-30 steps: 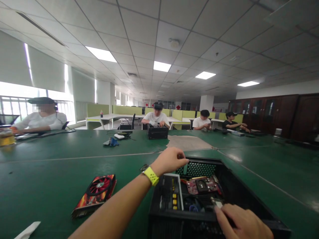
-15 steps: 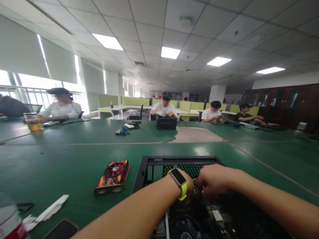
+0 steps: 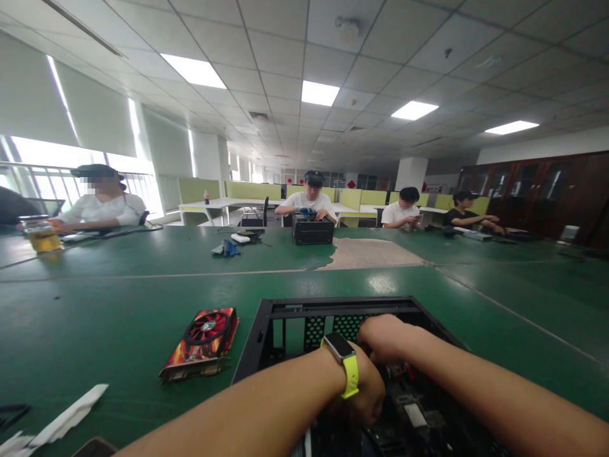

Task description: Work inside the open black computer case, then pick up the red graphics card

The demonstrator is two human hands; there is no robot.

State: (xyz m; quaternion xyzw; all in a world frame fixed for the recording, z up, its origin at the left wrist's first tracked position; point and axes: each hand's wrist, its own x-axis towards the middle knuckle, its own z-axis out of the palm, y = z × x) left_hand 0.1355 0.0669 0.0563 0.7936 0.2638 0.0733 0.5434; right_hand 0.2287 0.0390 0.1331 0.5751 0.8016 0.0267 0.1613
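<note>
An open black computer case [image 3: 347, 306] lies in front of me, its perforated wall at the far side. My left hand [image 3: 366, 390], with a smart band [image 3: 341, 346] on a yellow-green strap at its wrist, reaches down into the case with curled fingers. Just beyond it, my right hand [image 3: 385, 336] is closed near the far wall, inside the case. Both sets of fingertips are hidden, so I cannot make out what they hold. Dark parts and a pale rectangular piece [image 3: 416, 415] show below the right forearm. Left of the case lies a red graphics card [image 3: 204, 339], fan up.
Crumpled white paper [image 3: 71, 416] and a dark phone-like object [image 3: 95, 447] lie at the near left. Across the green table [image 3: 143, 285], a person works at another black case [image 3: 313, 231]. A jar of yellow liquid [image 3: 42, 236] stands far left; other people sit around.
My left hand has come nearer to me inside the case, lower in the view. My right hand has shifted left. The view has turned slightly right. A blue item now shows at the opposite person's hands.
</note>
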